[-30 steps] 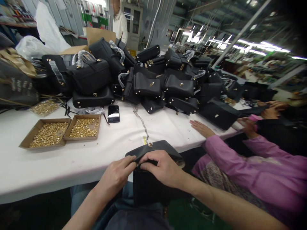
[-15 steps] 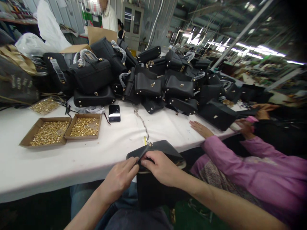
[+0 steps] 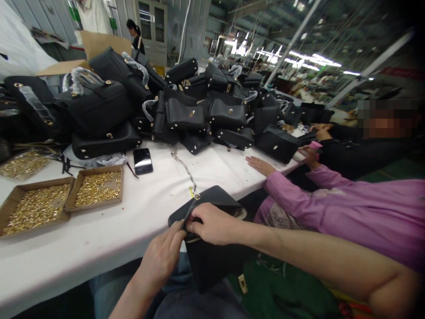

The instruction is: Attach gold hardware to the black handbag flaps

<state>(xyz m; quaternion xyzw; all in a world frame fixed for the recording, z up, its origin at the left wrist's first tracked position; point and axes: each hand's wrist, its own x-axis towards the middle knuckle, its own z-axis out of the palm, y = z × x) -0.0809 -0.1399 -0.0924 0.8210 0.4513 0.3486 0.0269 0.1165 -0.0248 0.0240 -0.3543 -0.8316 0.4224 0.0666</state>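
A black handbag [image 3: 215, 261] lies partly on my lap and partly against the table's front edge, with a gold ring fitting [image 3: 197, 196] on its upper side. My left hand [image 3: 162, 252] pinches the bag's edge at its left side. Right beside it, my right hand [image 3: 210, 223] has its thumb and fingers closed on the same fold of black material. The fingertips nearly meet, and whatever small part may lie between them is hidden. A gold clasp piece [image 3: 242, 284] hangs below the bag at the right.
Two cardboard trays [image 3: 96, 204] of small gold fittings stand at the left, near a phone [image 3: 142, 161] and a plastic bag of fittings [image 3: 26, 163]. Black handbags [image 3: 186, 115] are piled along the back. A co-worker's pink sleeve [image 3: 292, 195] and hand [image 3: 260, 165] are at my right.
The view has turned to the right, so the trays and the pile sit further left. Both my hands keep their hold on the bag, almost unmoved.
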